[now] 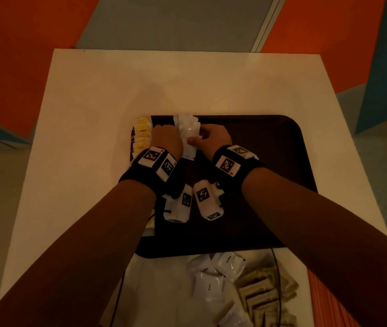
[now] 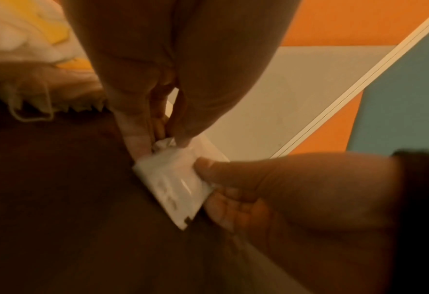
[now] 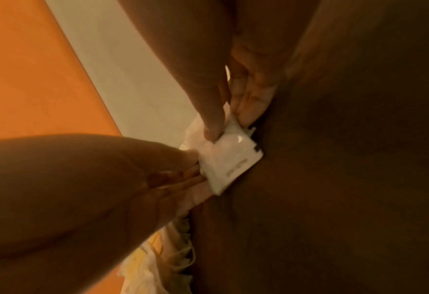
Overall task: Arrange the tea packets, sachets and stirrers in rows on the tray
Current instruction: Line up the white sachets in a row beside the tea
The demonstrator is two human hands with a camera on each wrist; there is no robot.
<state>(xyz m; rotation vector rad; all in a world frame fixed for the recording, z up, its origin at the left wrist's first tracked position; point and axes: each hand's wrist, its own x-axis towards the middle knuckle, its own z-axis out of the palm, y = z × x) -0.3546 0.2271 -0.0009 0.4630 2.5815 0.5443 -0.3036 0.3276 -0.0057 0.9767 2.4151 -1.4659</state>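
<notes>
A dark brown tray (image 1: 270, 161) lies on a white table (image 1: 93, 114). Yellow tea packets (image 1: 143, 135) run in a column down its left edge. Beside them sits a column of white sachets (image 1: 187, 128). My left hand (image 1: 168, 138) is at the left side of that column, thumb and fingers pinching the sachets' edge (image 2: 164, 143). My right hand (image 1: 213, 138) pinches one white sachet (image 3: 231, 161) at the column's near end, thumb on top and fingers beneath (image 2: 173, 183). No stirrers are visible.
Off the tray's near edge lie a heap of white coffee sachets (image 1: 213, 279) and a pile of brown packets (image 1: 265, 293). A black cable (image 1: 276, 267) runs past them. The tray's right half (image 1: 258, 142) is bare. Orange and blue floor surrounds the table.
</notes>
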